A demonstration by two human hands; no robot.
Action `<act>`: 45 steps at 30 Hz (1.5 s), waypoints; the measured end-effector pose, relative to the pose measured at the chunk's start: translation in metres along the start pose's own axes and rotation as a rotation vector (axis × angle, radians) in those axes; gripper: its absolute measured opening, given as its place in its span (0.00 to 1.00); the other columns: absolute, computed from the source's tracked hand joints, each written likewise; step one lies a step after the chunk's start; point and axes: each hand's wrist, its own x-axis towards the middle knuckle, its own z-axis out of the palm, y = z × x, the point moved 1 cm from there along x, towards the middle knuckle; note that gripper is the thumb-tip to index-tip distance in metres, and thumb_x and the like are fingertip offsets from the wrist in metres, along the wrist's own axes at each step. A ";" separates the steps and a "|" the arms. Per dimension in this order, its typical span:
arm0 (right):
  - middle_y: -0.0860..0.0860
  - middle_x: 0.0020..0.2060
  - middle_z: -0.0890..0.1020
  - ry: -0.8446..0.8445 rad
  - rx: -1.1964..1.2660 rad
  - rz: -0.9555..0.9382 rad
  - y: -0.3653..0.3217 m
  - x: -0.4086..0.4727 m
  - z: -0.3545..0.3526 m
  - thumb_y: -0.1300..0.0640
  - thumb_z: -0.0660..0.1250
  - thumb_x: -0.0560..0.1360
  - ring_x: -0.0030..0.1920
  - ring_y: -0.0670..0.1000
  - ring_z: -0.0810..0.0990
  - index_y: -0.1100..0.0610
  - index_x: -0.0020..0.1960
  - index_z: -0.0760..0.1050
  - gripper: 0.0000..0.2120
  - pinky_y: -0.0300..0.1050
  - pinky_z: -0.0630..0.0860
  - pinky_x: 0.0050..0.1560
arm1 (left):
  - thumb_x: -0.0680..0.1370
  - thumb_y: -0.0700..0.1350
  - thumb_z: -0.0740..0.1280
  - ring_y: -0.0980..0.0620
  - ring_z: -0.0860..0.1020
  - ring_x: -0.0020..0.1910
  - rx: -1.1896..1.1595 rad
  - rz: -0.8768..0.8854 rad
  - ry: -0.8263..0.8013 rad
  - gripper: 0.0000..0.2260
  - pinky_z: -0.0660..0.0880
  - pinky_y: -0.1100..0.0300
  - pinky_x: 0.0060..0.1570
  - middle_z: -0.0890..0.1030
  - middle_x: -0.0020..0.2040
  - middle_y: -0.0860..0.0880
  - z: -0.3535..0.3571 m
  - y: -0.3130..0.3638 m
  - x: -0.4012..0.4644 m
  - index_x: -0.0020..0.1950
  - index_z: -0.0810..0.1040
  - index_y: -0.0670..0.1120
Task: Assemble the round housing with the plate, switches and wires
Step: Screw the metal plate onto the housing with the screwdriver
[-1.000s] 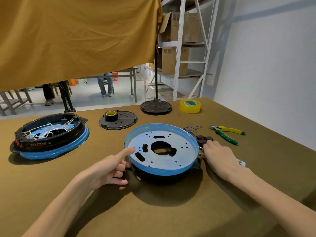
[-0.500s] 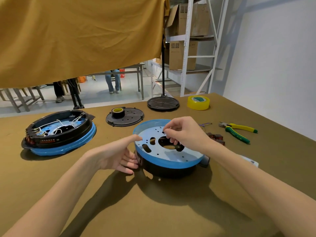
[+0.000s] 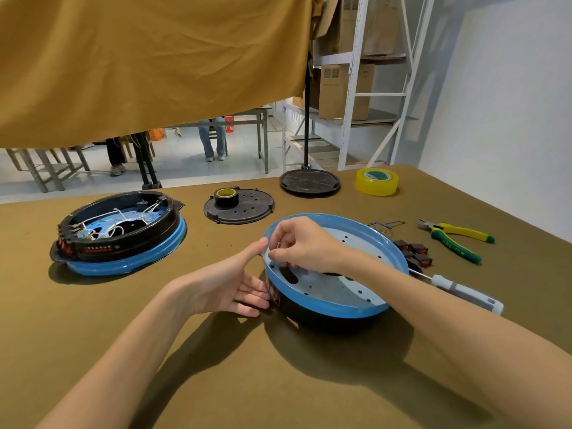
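A round black housing with a blue rim sits in front of me, tilted slightly, with a pale perforated plate lying in its top. My left hand rests against the housing's left wall, fingers straight, thumb up at the rim. My right hand hovers over the plate's left edge and pinches a small screw between thumb and fingers. Red-and-black switches and thin blue wires lie just right of the housing.
A second housing with white wiring stands at left. Behind are a black cover plate carrying a tape roll, a round stand base and yellow tape. Pliers and a white-handled screwdriver lie at right.
My right hand came from the switches at the right, crossed over the plate and now pinches a screw at its left edge. My left hand stayed against the housing's side.
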 end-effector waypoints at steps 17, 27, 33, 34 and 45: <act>0.57 0.39 0.86 0.246 0.178 -0.102 0.004 -0.014 0.005 0.63 0.78 0.74 0.38 0.52 0.87 0.63 0.50 0.81 0.08 0.44 0.84 0.40 | 0.61 0.81 0.63 0.49 0.87 0.51 0.029 0.042 -0.020 0.50 0.83 0.58 0.46 0.88 0.52 0.42 -0.005 -0.005 0.007 0.61 0.81 0.38; 0.53 0.39 0.87 0.228 0.177 -0.182 0.004 -0.023 0.008 0.63 0.78 0.74 0.39 0.50 0.88 0.62 0.47 0.83 0.05 0.44 0.85 0.44 | 0.58 0.82 0.64 0.50 0.87 0.48 0.036 0.053 0.006 0.51 0.82 0.59 0.43 0.88 0.50 0.42 -0.005 -0.010 0.012 0.59 0.82 0.38; 0.50 0.40 0.87 0.252 0.057 -0.292 0.004 -0.031 0.010 0.64 0.77 0.74 0.41 0.49 0.87 0.60 0.46 0.84 0.03 0.48 0.85 0.46 | 0.58 0.81 0.64 0.50 0.87 0.47 0.035 0.065 0.021 0.50 0.82 0.59 0.43 0.88 0.50 0.42 -0.004 -0.011 0.012 0.57 0.83 0.38; 0.50 0.40 0.87 0.250 0.043 -0.304 0.004 -0.032 0.010 0.65 0.76 0.74 0.42 0.49 0.87 0.61 0.47 0.84 0.03 0.49 0.85 0.47 | 0.59 0.81 0.64 0.50 0.87 0.47 0.035 0.067 0.025 0.49 0.82 0.59 0.42 0.88 0.50 0.42 -0.004 -0.011 0.012 0.57 0.83 0.39; 0.49 0.38 0.86 0.240 -0.007 -0.314 -0.002 -0.033 0.008 0.64 0.76 0.75 0.40 0.47 0.85 0.60 0.46 0.84 0.02 0.46 0.84 0.45 | 0.62 0.78 0.64 0.51 0.87 0.46 0.039 0.101 0.041 0.44 0.82 0.59 0.43 0.88 0.48 0.44 0.000 -0.012 0.007 0.55 0.83 0.39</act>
